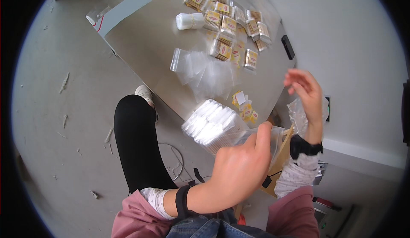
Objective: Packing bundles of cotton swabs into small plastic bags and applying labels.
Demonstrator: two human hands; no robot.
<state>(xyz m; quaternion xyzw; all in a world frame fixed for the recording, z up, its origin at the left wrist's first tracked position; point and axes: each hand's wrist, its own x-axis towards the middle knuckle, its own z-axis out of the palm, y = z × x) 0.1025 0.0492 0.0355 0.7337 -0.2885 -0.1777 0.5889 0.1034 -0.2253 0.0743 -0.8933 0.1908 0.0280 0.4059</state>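
- One desk, its near edge by the swab bag, stretches away beyond it.
- Many swab packs, yellow-labelled, heaped well beyond the swab bag.
- Clear bags, fanned flat, just beyond the swab bag.
- The swab bag itself: clear, filled with white-tipped sticks.
- Of the hands, the left hand grips the swab bag's near end.
- The right hand, blurred, is raised to the right of the swab bag, fingers loosely bent and parted.
- White roll, far beyond the swab bag, slightly left.
- Black case, beyond the swab bag, rightward.
- Yellow cards, scattered just right of the swab bag.
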